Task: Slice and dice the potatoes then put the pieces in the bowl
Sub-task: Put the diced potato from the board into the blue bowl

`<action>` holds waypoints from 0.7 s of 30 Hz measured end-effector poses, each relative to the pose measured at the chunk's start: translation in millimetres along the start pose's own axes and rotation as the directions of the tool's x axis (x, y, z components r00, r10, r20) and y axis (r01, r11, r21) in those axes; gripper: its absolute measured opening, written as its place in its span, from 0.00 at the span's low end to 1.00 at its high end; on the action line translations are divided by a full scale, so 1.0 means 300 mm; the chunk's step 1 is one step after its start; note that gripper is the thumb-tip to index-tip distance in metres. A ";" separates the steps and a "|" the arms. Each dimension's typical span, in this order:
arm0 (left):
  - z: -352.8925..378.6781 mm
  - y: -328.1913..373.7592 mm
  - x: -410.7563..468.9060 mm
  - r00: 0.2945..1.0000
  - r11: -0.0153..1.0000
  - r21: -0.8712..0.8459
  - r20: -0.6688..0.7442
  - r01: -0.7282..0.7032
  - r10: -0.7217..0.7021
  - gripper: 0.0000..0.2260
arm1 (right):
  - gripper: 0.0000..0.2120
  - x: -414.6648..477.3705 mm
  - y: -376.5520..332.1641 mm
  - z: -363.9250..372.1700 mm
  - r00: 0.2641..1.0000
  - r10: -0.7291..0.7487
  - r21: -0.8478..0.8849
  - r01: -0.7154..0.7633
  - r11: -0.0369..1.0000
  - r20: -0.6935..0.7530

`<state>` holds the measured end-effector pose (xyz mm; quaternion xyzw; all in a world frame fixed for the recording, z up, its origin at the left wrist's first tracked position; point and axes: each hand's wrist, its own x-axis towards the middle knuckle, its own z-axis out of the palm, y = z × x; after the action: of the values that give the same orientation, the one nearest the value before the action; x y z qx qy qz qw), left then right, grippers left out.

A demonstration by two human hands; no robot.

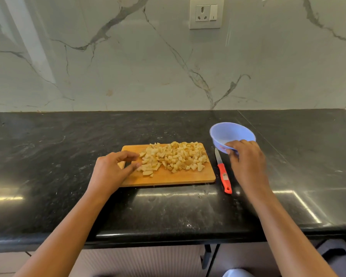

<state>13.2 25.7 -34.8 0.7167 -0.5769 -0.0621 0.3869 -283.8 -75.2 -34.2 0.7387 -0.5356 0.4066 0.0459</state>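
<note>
**Dicing done, moving the pieces to the bowl**

Head view: the potato pieces (176, 156) lie in a loose heap across the far half of the cutting board (168, 177), which sits on the dark counter (168, 206). The left hand (116, 166) reaches in from the board's left end, thumb and fingers curved with a gap between them. Its tips touch the left edge of the heap, and nothing is plainly caught in them. The right hand (246, 156) grips the near rim of the bowl (228, 132), just right of the board, tipping it toward the heap. No pieces show inside it. The knife (224, 174) lies on the counter between board and bowl, handle toward the near edge.

The step seems to be gathering and loading. It would go best with the bowl's lowered rim brought right against the board's right edge. The left hand could then sweep the heap rightward in a cupped push, not pinch by pinch. The knife sits in that path, so the bowl should pass over or beyond it. Strays near the far edge may roll off if pushed fast.
</note>
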 end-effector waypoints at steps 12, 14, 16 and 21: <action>-0.003 0.051 0.259 0.796 0.462 -0.672 0.589 0.579 -0.140 0.26 | 0.07 0.096 -0.264 0.177 0.910 -0.414 0.372 0.382 0.846 0.006; -0.003 0.036 0.282 0.764 0.344 -0.698 0.637 0.629 -0.104 0.25 | 0.07 0.118 -0.285 0.204 0.891 -0.454 0.396 0.416 0.819 0.003; -0.009 0.016 0.298 0.761 0.258 -0.727 0.647 0.637 -0.054 0.28 | 0.07 0.142 -0.303 0.220 0.868 -0.497 0.422 0.452 0.786 -0.003; -0.018 -0.036 0.316 0.791 0.150 -0.777 0.604 0.612 -0.095 0.26 | 0.19 0.190 -0.308 0.216 0.874 -0.475 0.570 0.342 0.747 0.099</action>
<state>55.3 -54.2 -4.1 0.4143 -0.2908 -0.6411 0.5769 -165.9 -111.7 -6.4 0.8644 -0.2258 0.4277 -0.1379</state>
